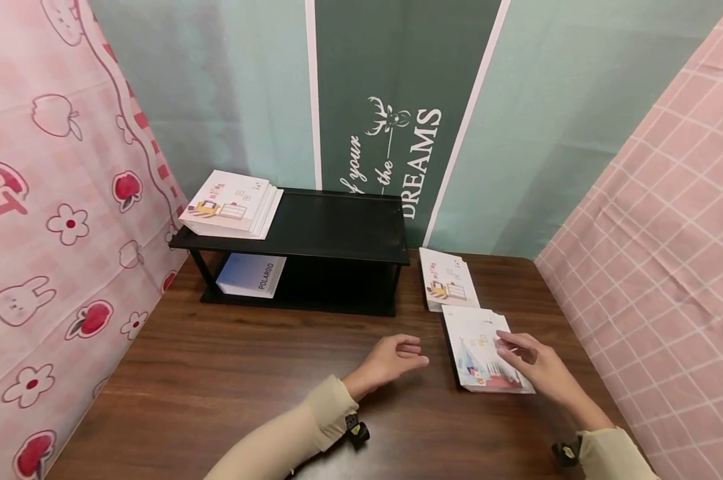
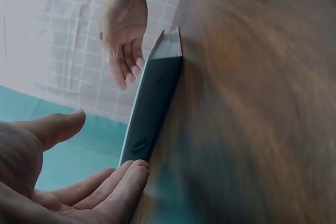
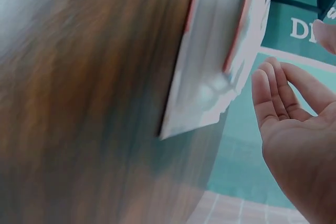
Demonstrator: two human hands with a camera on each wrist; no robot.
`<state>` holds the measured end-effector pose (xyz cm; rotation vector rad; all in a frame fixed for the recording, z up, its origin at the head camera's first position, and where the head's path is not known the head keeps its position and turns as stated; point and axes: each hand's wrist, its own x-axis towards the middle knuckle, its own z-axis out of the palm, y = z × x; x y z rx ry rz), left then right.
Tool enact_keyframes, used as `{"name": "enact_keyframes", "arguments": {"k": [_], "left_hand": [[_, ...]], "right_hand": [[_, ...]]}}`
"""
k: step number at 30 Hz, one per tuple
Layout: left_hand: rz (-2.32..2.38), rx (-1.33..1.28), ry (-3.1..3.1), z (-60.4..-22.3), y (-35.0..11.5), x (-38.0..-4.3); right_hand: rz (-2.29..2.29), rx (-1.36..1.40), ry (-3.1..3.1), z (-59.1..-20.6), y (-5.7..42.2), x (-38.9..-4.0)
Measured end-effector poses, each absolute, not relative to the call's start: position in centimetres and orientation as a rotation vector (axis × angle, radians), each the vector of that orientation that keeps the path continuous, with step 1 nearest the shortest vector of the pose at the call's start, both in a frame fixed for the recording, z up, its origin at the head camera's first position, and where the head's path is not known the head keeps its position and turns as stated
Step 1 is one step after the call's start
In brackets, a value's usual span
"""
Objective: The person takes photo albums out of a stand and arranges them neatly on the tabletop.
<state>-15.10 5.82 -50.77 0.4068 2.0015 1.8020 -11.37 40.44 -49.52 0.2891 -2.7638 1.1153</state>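
A white-covered book (image 1: 481,343) with a cartoon drawing lies on the wooden table at the right. Its black spine (image 2: 155,103) faces my left hand (image 1: 388,363), which stands a short way to the left with bent fingers and nothing in them. Over the book's right side hovers my right hand (image 1: 538,367), its fingers relaxed and holding nothing. The right wrist view shows that hand (image 3: 299,108) apart from the book's page edges (image 3: 210,51). Just behind lies a second white book (image 1: 448,283), its near end against the first one.
A black two-tier shelf (image 1: 343,227) stands at the back left. White books (image 1: 229,203) are stacked on the left of its top, and a blue-and-white book marked POLAROID (image 1: 250,275) lies on its lower tier. Printed cloths (image 1: 667,220) hang around the table (image 1: 229,373).
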Motion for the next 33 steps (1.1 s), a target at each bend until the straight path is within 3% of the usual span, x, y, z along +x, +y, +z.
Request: {"name": "enact_keyframes", "arguments": {"k": [33], "left_hand": [[1.815, 0.497, 2.144, -46.2, -2.6, -16.7]], "right_hand": [[1.321, 0.622, -2.645, -46.9, 32.1, -15.5]]}}
